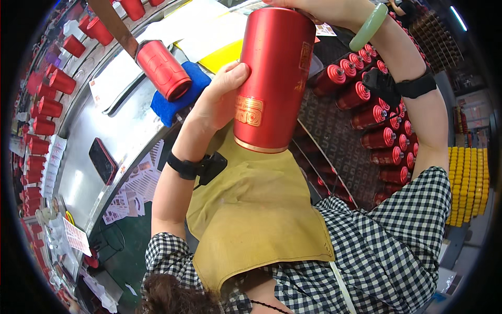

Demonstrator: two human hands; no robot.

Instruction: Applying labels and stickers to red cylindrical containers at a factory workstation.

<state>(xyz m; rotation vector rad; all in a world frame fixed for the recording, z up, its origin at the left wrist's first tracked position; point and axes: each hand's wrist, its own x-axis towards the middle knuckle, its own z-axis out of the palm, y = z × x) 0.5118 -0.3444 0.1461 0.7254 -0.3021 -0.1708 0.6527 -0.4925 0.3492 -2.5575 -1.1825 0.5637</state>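
Note:
A large red metallic canister (274, 73) with gold emblems and a gold band round its near end is held up, tilted, in front of my apron. My left hand (222, 94) grips its left side, the thumb lying along the wall and the other fingers hidden behind. At the far end, my right hand (327, 10) holds the rim, with most of its fingers cut off by the frame's edge or hidden. Left of the canister, a smaller red cylinder (163, 69) sits on the end of a flat brown bar (112, 23), over a blue cloth (196, 83).
A curved metal worktop (78, 172) carries a dark phone (103, 161), papers and a yellow sheet (222, 55). Several red cylinders (63, 81) line a conveyor at far left. Red bottles (379, 138) crowd a dark tray at right, near a yellow stack (468, 178).

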